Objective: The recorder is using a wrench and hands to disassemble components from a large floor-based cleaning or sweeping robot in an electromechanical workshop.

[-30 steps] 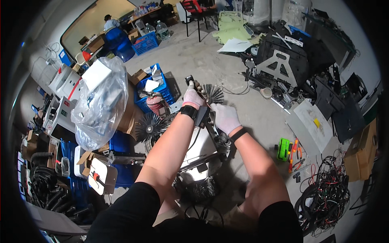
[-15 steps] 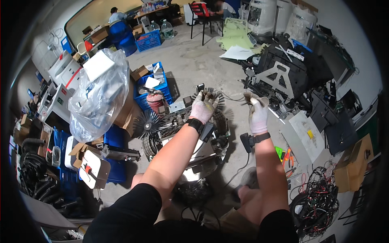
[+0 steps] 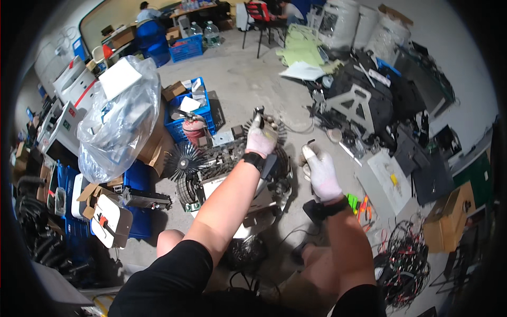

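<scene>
Below my hands stands a partly stripped wheeled machine (image 3: 216,187), with a white cover, dark tyres and bared inner parts. A round black-bristled brush (image 3: 184,161) sticks out at its left front corner; another brush (image 3: 280,131) is partly hidden behind my left hand (image 3: 262,138). That gloved hand is closed over the machine's far right corner, around a small dark part (image 3: 259,110) whose tip shows above the fingers. To the right of the machine, my gloved right hand (image 3: 322,171) is raised, thumb and fingers pinching a small dark thin piece (image 3: 310,141).
A blue crate (image 3: 208,113) of boxes and a red round object (image 3: 194,130) stand beyond the machine. Plastic-wrapped goods (image 3: 121,127) rise at left. Dark panels and metal parts (image 3: 359,105), pliers (image 3: 364,210) and tangled cables (image 3: 404,264) lie at right. Two people sit far back.
My right hand has come down and nearer, turning, and a small dark piece now shows at its fingertips. My left hand stays at the machine's corner, its fingers more closed. The view has shifted slightly.
</scene>
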`<state>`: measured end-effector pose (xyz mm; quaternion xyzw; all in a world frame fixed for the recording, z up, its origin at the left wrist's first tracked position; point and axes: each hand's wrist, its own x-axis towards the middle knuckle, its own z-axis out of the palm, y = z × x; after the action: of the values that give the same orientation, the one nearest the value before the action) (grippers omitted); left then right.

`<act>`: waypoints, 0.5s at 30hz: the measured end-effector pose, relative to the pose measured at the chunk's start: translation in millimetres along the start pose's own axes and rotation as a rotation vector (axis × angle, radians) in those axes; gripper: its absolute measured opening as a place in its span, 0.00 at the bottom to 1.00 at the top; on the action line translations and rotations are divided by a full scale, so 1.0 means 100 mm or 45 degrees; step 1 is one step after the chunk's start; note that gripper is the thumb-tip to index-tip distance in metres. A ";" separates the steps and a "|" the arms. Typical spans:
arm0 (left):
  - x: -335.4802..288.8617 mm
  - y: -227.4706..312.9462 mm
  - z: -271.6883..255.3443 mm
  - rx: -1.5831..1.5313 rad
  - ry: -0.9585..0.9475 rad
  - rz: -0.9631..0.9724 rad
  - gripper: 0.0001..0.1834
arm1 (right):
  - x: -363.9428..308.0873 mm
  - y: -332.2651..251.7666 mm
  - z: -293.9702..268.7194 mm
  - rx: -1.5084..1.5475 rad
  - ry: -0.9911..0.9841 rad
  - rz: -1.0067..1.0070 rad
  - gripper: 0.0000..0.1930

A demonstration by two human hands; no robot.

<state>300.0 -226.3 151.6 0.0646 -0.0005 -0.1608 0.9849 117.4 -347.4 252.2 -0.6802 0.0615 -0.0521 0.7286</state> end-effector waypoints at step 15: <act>-0.13 -0.03 0.12 0.162 0.088 -0.206 0.13 | -0.69 0.35 -0.45 0.341 0.309 0.136 0.13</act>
<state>286.8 -226.8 163.3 0.1323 0.0284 -0.2370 0.9620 41.4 -378.2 215.4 -0.5617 0.1774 -0.1027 0.8016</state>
